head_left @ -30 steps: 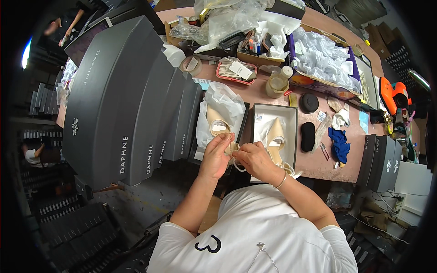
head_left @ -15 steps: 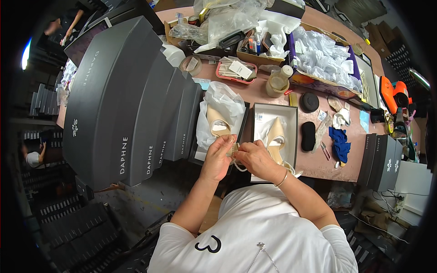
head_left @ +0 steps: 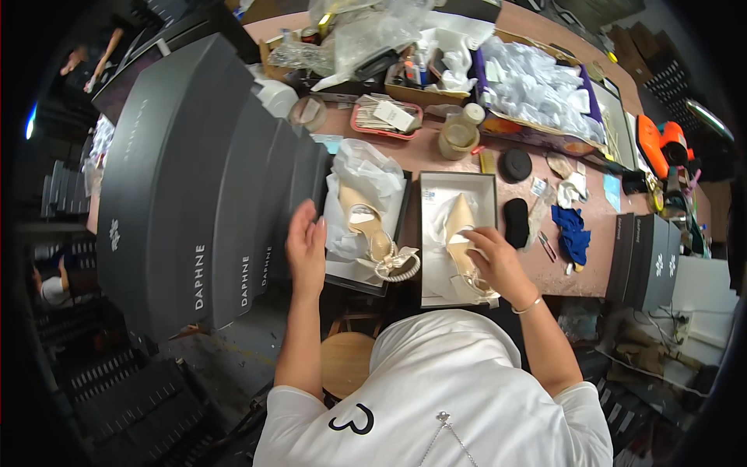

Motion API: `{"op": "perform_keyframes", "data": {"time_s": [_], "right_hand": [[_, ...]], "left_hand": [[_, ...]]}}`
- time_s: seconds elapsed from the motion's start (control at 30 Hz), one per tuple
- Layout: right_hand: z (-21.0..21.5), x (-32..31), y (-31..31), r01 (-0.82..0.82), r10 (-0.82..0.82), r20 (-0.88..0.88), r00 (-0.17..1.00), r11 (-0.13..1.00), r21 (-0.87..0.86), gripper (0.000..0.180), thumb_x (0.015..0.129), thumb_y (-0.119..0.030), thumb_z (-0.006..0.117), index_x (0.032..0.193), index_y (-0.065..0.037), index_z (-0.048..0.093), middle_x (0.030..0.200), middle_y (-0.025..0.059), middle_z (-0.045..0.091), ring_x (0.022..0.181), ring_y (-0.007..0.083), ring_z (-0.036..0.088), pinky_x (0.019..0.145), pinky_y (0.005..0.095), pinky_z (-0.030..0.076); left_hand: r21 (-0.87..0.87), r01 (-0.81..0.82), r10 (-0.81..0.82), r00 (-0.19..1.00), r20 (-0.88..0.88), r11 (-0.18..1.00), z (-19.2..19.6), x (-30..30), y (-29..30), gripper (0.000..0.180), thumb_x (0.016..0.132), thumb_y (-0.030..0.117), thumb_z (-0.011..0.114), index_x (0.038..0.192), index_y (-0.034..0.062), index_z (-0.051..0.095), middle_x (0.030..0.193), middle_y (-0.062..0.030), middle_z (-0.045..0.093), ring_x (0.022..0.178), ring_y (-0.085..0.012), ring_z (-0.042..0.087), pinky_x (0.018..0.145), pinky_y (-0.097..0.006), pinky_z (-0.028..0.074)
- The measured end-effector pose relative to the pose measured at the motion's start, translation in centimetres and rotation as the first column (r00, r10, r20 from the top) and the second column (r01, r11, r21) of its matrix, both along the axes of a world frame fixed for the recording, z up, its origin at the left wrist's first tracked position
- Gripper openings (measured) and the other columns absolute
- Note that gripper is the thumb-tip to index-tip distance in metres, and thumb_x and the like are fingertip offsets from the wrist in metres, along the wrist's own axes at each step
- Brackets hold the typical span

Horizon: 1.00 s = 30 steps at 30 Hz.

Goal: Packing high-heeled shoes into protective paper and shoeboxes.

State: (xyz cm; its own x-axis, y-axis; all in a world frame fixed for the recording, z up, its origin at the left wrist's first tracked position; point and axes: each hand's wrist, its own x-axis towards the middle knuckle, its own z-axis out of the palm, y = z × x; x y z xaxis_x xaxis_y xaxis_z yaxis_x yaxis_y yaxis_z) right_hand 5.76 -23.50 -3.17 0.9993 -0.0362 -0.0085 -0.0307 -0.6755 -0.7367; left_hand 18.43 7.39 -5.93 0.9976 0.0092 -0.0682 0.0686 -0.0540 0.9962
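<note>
Fingers loosely spread, my left hand (head_left: 306,253) is empty beside the left open box, close to the stacked dark shoe boxes. In that box, on white tissue paper (head_left: 367,165), lies a beige pointed shoe (head_left: 354,201) with a bow and a beaded-looking strap curving toward me. My right hand (head_left: 502,265) is over the matching shoe (head_left: 461,215) in the white-lined box (head_left: 426,257). Its fingers are bent, with a gap between thumb and forefinger, near the shoe's inner sole; whether they touch it I cannot tell.
Tall dark shoe boxes (head_left: 167,194) rise at left; more boxes (head_left: 654,249) stand at right. On the table are a jar (head_left: 457,140), a pink tray (head_left: 387,118), a black round tin (head_left: 515,166), a blue cloth (head_left: 572,237) and a carton of crumpled paper (head_left: 537,93).
My hands have parted from the strap they held together. My left hand moved left, my right hand over the right shoe. The left shoe's bow and strap now rest at its box's near edge.
</note>
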Motion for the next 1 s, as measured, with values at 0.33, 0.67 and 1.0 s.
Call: {"op": "perform_keyframes", "data": {"time_s": [0.33,0.67,1.0], "right_hand": [[-2.5,-8.7,-1.5,-0.123,0.062,-0.224,0.973,0.955,-0.269,0.048,0.069,-0.016,0.077,0.114,-0.009,0.062,0.118,0.0152,0.058,0.114,0.0336,0.052,0.098,0.0418,0.04],[-4.7,-6.2,-0.9,-0.359,0.347,-0.121,0.93,0.928,-0.097,0.036,0.07,-0.02,0.077,0.099,-0.002,0.066,0.119,0.0144,0.058,0.116,0.0326,0.051,0.098,0.0412,0.041],[10.8,4.0,-5.0,0.169,-0.046,-0.165,0.985,0.417,0.893,0.038,0.097,-0.029,0.054,0.118,0.002,0.057,0.105,0.0062,0.065,0.095,0.014,0.061,0.084,0.0294,0.05]], "left_hand": [[0.764,0.401,-0.7,0.708,0.092,0.506,-9.0,-2.0,-1.2,0.043,0.077,-0.002,0.056,0.12,-0.0001,0.056,0.124,-0.018,0.055,0.126,-0.0363,0.044,0.103,-0.041,0.039],[0.76,0.485,-0.844,0.515,0.151,0.432,-11.5,2.1,-1.6,0.045,0.078,0.019,0.066,0.12,0.0047,0.06,0.125,-0.0147,0.057,0.123,-0.032,0.049,0.104,-0.04,0.039],[-0.478,0.503,-0.61,0.787,-0.091,0.721,4.7,5.8,-5.7,0.031,0.093,0.033,0.052,0.099,0.0041,0.06,0.096,-0.0101,0.063,0.086,-0.0193,0.063,0.078,-0.032,0.051]]}}
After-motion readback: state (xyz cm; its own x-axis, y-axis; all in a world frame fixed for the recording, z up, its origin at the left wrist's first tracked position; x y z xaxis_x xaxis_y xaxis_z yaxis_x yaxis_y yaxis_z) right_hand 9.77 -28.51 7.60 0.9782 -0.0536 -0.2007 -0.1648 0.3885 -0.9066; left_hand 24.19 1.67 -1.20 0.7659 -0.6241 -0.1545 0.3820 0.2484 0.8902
